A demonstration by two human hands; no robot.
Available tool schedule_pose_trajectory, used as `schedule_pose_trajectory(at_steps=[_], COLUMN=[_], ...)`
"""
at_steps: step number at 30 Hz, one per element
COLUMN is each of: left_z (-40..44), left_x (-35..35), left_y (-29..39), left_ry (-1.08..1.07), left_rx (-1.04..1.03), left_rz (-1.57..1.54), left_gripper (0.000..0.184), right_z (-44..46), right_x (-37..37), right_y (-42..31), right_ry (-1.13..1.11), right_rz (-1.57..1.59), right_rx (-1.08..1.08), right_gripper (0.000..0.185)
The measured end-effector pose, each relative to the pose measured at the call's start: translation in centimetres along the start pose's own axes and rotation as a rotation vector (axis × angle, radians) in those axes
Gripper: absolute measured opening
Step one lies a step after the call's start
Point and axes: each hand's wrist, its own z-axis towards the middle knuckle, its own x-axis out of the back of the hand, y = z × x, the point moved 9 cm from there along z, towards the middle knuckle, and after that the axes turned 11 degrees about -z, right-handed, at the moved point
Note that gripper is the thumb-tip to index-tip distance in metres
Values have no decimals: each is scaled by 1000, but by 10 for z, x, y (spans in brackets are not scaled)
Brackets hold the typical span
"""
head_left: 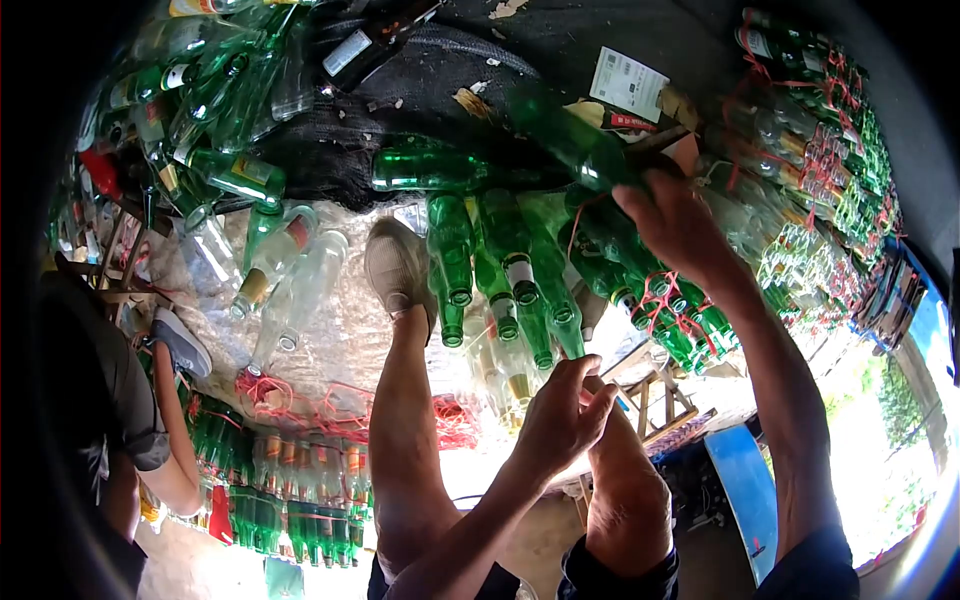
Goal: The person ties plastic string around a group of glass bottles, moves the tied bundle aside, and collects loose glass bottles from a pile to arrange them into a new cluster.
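Observation:
My right hand (672, 222) grips the neck end of a green glass bottle (575, 140), which is blurred and tilted over the dark sheet. Lower down, my left hand (568, 412) has its fingertips pinched at the mouth of another green bottle (566, 325). That bottle lies in a row of green bottles (503, 235) between my feet, necks toward me. A single green bottle (425, 169) lies crosswise behind the row. Clear bottles (505, 365) show beneath the row, partly hidden. Right of it, a bundle of green bottles (650, 290) is tied with red string.
Loose bottles (225, 90) are heaped at the far left. Tied bundles (800, 170) are stacked at the right. A brown bottle (375, 45) and a white printed card (628, 84) lie on the dark sheet (450, 90). Another person (110, 410) sits at the left, near red string (340, 405).

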Motion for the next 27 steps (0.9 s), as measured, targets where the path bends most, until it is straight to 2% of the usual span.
schedule_pose_trajectory(at_steps=[1,4,5,11,14,17,20,23,27], left_z=[-1,-4,-4,-7,-9,-10,-9,-9,-7], left_x=[-1,-1,-1,2,2,1,2,3,5], left_y=[-1,0,1,0,-4,-4,-3,1,5], left_ry=[-5,-19,-23,-3,-1,-17,-19,-11,0], left_rx=[7,16,15,48,45,48,42,20,-26], left_rz=[-1,0,1,-2,15,12,29,22,31], left_gripper=[45,45,45,45,45,46,45,44,43], right_z=[-15,-41,-49,-65,-67,-64,-66,-67,-65], right_x=[6,4,1,-28,-49,-72,-75,-66,-59], right_y=[-5,-26,-21,-27,-24,-24,-35,-45,-49], right_ry=[12,-247,-202,-292,-165,-374,-412,-304,-369], right_rz=[-84,-130,-161,-393,-433,-513,-605,-600,-593], right_rx=[-16,-52,-93,-61,42,-14,21,95,106], right_gripper=[43,41,35,33,33,33,37,46,60])
